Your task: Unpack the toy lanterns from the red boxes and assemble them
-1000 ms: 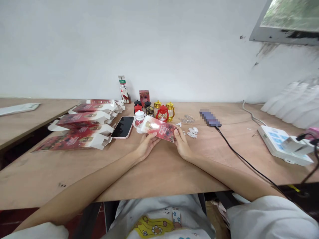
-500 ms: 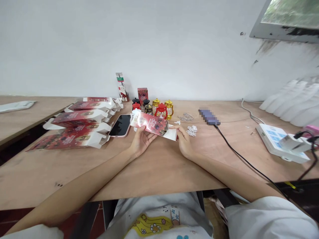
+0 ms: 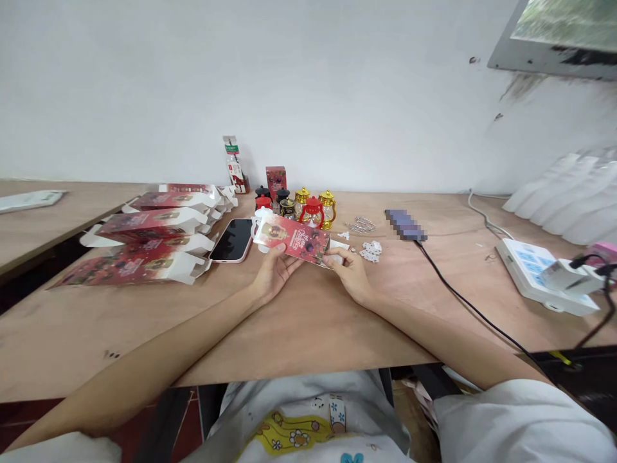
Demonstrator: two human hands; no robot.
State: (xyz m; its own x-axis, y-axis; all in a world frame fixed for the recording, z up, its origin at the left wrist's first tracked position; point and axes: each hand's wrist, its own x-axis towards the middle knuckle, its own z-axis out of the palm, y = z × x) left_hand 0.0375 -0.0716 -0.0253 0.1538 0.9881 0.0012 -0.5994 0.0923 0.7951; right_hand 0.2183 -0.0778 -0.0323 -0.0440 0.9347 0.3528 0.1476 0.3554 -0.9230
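Observation:
Both hands hold a small red printed carton (image 3: 292, 238) just above the wooden table (image 3: 299, 321). My left hand (image 3: 272, 273) grips the carton's near left edge, fingers curled under it. My right hand (image 3: 349, 271) pinches the white flap at the carton's right end. Behind the carton stands a cluster of little toy lanterns (image 3: 308, 209) in red, gold and black, with a white one partly hidden by the carton. A phone with a pink case (image 3: 232, 240) lies face up just left of the carton.
A row of flat red cartons (image 3: 144, 241) lies at the left. Small white pieces (image 3: 370, 252) and metal clips (image 3: 360, 226) sit right of the lanterns. A purple device (image 3: 405, 225) with a black cable, a white power strip (image 3: 540, 276) and white bags (image 3: 569, 196) are at the right.
The carton has been turned and squared up from flat. My right hand went from its right edge to pinching the white end flap; the view shifted slightly.

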